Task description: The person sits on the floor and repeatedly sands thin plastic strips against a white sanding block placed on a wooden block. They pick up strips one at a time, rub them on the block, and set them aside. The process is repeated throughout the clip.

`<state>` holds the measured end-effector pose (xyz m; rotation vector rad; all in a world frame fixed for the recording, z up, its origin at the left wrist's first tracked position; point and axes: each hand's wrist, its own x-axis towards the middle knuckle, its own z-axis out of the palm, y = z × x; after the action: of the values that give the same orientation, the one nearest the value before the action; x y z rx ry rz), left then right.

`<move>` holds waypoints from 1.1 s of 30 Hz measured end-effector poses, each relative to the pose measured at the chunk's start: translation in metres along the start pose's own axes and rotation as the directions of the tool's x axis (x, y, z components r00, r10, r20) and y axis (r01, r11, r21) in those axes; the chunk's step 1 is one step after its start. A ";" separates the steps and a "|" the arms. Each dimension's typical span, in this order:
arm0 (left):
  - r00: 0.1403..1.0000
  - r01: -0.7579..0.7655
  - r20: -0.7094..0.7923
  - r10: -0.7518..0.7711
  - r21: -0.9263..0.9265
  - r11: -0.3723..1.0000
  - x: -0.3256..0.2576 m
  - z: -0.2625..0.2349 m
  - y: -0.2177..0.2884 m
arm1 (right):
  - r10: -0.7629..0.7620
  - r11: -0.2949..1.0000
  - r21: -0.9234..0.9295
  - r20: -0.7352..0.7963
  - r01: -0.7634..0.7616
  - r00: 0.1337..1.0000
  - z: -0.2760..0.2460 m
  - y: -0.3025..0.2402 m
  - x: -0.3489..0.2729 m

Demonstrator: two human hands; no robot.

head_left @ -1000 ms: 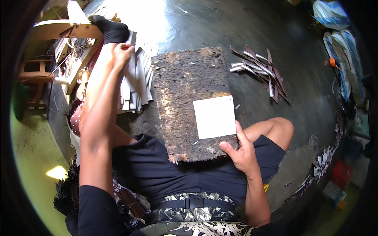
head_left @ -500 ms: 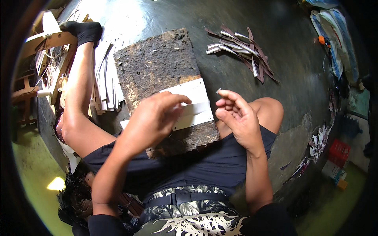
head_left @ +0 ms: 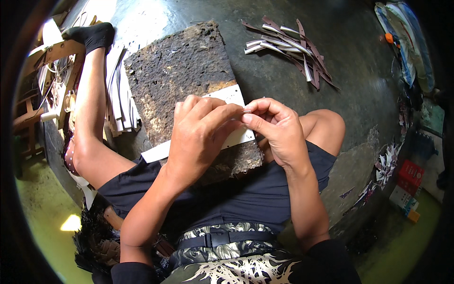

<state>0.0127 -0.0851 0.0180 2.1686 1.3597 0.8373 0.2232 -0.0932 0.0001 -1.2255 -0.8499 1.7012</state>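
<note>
My right hand (head_left: 280,130) pinches a small, thin metal piece (head_left: 247,111) between thumb and forefinger; its exact kind is too small to tell. From the other side, my left hand (head_left: 202,128) reaches it with closed fingertips, its thumb mostly hidden. Both hands meet over a white strip (head_left: 240,136) with small dark holes along its edge. Part of this strip passes beneath my left hand, and a white end (head_left: 157,152) shows at its left. Under it lies a rough, dark, worn board (head_left: 182,71) that reaches my lap.
Brown and white strips (head_left: 291,47) lie piled on the dark floor at the far right. More long white strips (head_left: 120,94) rest beside my left leg, near a wooden frame (head_left: 66,49). A red box (head_left: 409,173) and white scraps (head_left: 387,162) are at the right.
My two hands have come together; the left moved right and the right moved slightly left, bringing the small metal piece between their fingertips. The view has shifted slightly.
</note>
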 end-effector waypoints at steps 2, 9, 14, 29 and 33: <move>1.000 0.006 -0.008 -0.006 -0.019 1.000 -0.002 0.002 -0.005 | 0.055 0.996 0.075 0.009 -0.056 0.998 -0.005 -0.001 0.001; 0.998 -0.050 -0.039 0.051 0.045 0.998 -0.006 0.005 -0.006 | 0.079 0.995 0.058 0.036 -0.081 0.996 -0.014 0.000 0.003; 0.997 -0.066 -0.027 0.067 0.042 0.997 -0.004 0.004 -0.003 | 0.048 0.999 -0.022 -0.039 -0.049 0.998 -0.006 -0.003 0.002; 0.994 -0.108 -0.009 0.108 0.035 0.994 -0.006 0.005 -0.006 | 0.030 0.989 -0.139 -0.115 -0.046 0.993 0.001 0.001 0.007; 0.990 -0.143 -0.001 0.143 0.038 0.989 -0.006 0.004 -0.007 | 0.054 0.990 -0.123 -0.106 -0.067 0.993 0.000 0.000 0.008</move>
<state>0.0089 -0.0872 0.0088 2.3169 1.2422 0.8752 0.2216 -0.0864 -0.0032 -1.4242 -0.8768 1.6376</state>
